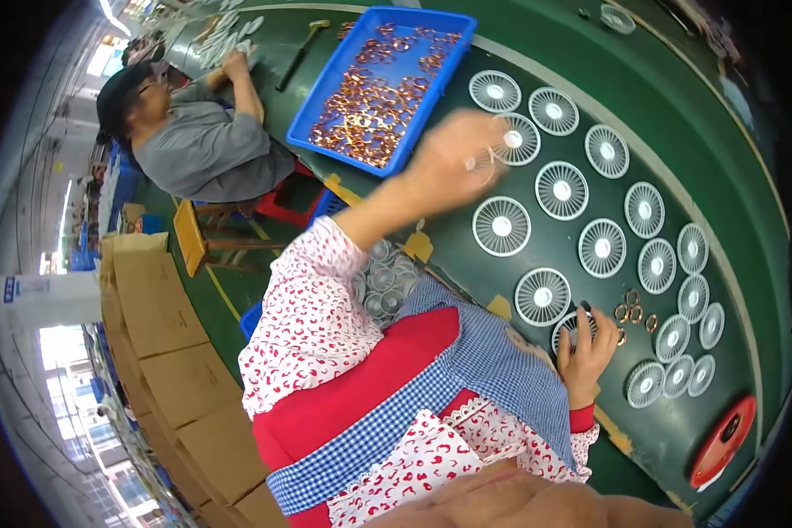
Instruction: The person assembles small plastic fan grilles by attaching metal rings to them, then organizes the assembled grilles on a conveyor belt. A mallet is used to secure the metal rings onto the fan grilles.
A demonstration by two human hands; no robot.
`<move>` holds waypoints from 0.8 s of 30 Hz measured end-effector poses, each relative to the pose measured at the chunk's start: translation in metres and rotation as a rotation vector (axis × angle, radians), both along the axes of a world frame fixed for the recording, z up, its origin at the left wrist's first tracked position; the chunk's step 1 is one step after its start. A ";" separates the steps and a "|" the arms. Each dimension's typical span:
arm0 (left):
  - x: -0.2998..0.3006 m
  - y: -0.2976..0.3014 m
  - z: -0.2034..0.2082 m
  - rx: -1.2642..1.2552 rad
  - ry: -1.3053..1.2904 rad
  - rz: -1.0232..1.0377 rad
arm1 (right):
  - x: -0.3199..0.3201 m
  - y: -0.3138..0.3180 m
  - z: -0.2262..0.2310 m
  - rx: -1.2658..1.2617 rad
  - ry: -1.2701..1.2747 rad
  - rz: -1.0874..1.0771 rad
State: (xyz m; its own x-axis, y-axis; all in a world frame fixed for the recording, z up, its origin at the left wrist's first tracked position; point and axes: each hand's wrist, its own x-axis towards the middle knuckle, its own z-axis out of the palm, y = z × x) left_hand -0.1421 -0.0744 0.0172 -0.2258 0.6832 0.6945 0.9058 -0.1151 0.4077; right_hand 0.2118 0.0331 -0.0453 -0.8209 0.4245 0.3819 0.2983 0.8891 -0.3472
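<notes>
My left hand (462, 158), smeared by motion, reaches over the bench near the blue tray. A pale round grille (481, 167) shows at its fingers; I cannot tell whether the hand holds it. My right hand (587, 354) is closed at the near bench edge, its fingers round the rim of a round grille (572, 331) with thin radial ribs. A small dark piece shows by its fingertips. Several copper-coloured rings (629, 310) lie just beyond this hand. Similar grilles with white centres, such as one grille (561, 190), lie spread over the green bench (537, 238).
The blue tray (301, 132) holds many copper-coloured rings. A hammer (304, 55) lies left of it. At far left a co-worker (198, 145) sits at the bench. A red round object (723, 442) stands at the right. Grey grilles (385, 286) fill a container beside me; cardboard boxes (163, 308) stand behind.
</notes>
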 end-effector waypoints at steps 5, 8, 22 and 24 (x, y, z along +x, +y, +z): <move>-0.191 -0.031 0.009 0.103 -0.067 0.666 | -0.007 0.006 0.025 -0.026 0.036 -0.033; -0.301 -0.088 -0.003 -0.208 -0.002 1.074 | -0.004 0.012 0.033 -0.015 0.035 -0.095; -0.445 -0.212 -0.057 -0.707 -0.168 0.996 | -0.048 0.015 0.043 0.044 0.062 -0.179; -0.471 -0.210 -0.063 -0.657 -0.163 1.064 | -0.047 0.017 0.042 0.014 0.115 -0.162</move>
